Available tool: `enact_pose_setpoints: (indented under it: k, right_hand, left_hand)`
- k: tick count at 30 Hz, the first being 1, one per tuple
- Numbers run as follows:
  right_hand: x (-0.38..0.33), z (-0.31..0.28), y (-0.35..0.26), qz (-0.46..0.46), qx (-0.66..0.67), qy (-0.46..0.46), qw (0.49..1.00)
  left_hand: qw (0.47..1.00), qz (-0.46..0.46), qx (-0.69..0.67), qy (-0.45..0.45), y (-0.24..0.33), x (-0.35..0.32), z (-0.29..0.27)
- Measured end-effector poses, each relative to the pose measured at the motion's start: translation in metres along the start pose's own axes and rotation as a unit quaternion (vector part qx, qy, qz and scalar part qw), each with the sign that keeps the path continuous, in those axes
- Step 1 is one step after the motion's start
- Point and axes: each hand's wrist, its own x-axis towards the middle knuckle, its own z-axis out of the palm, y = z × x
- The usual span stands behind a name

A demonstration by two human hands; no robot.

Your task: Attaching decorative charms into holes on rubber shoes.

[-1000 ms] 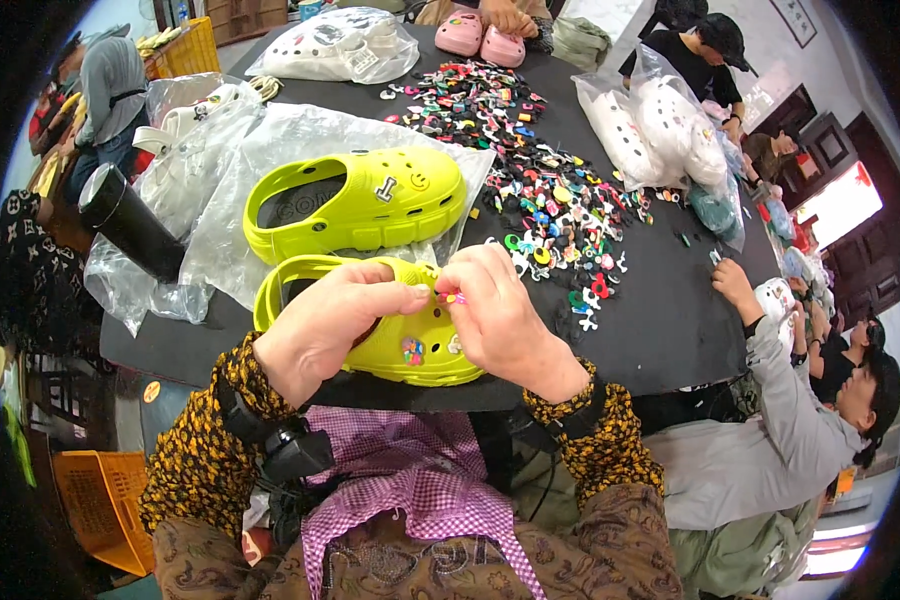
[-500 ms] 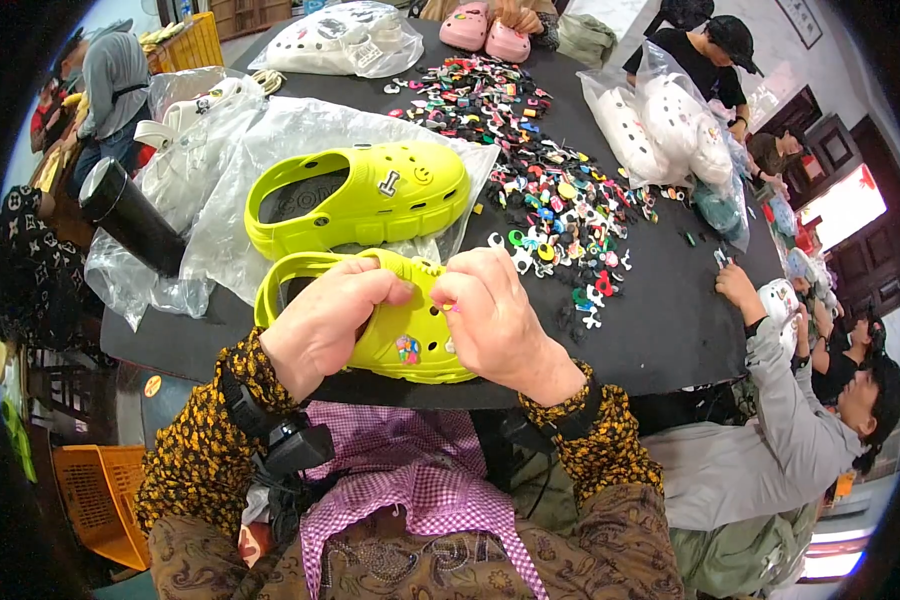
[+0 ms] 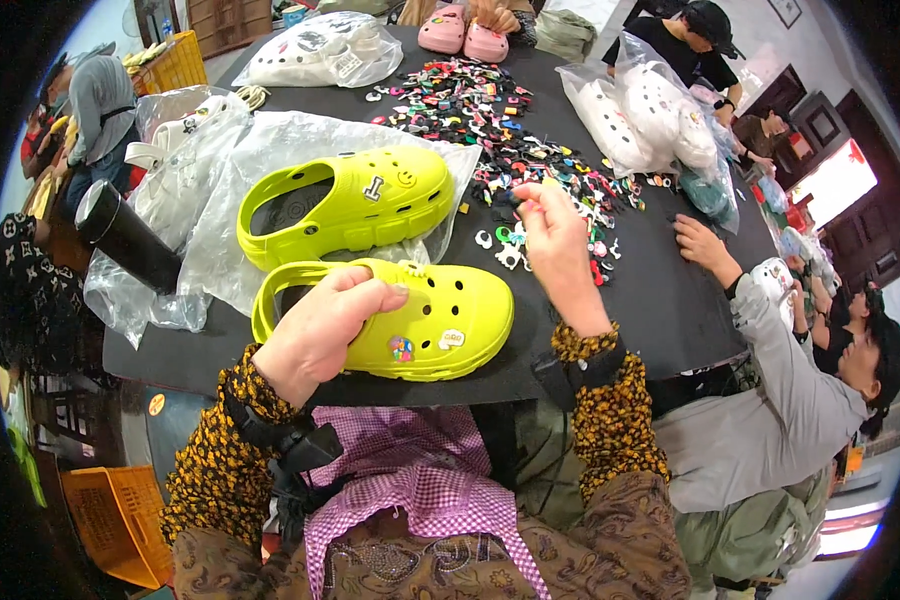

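My left hand (image 3: 332,325) grips the nearer lime-green clog (image 3: 470,310) around its heel opening, the thumb on its upper and the other fingers hidden. A colourful charm (image 3: 401,349) and a white charm (image 3: 451,339) sit in that clog's holes, with another pale one near its far edge. Over the pile of small shoe charms (image 3: 490,130), my right hand (image 3: 558,245) is closed with fingertips drawn together; whether a charm is between them cannot be made out. Behind lies a second lime-green clog (image 3: 380,205) bearing a letter-shaped charm and a smiley charm.
Plastic bags (image 3: 210,215) lie under and beside the far clog, with a black tumbler (image 3: 128,238) at left. Bagged white clogs (image 3: 650,120) stand at right. A co-worker's hand (image 3: 705,245) rests on the black table (image 3: 660,310); another person handles pink clogs (image 3: 462,32) across it.
My right hand has left the near clog and moved right and away to the charm pile. My left hand still holds the clog. The co-worker's hand at right has shifted farther away.
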Motion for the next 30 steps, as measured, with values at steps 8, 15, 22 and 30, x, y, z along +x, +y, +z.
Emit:
enact_pose_setpoints:
  k: [8, 15, 22, 30]
  right_hand:
    - [0.010, -0.025, 0.034, -0.049, -0.100, 0.072, 0.991]
    - [0.008, -0.022, 0.014, 0.053, -0.004, 0.008, 0.999]
    - [-0.010, -0.021, -0.024, 0.099, 0.162, -0.095, 0.977]
    - [-0.029, -0.019, -0.056, 0.088, 0.187, -0.208, 0.956]
  left_hand:
    - [1.000, 0.001, 0.005, 0.010, -0.001, -0.004, -0.001]
    - [1.000, 0.013, 0.018, 0.020, -0.004, -0.004, -0.002]
    - [1.000, 0.013, 0.012, 0.011, -0.002, -0.005, -0.001]
    - [1.000, 0.007, 0.023, 0.007, 0.000, -0.007, 0.000]
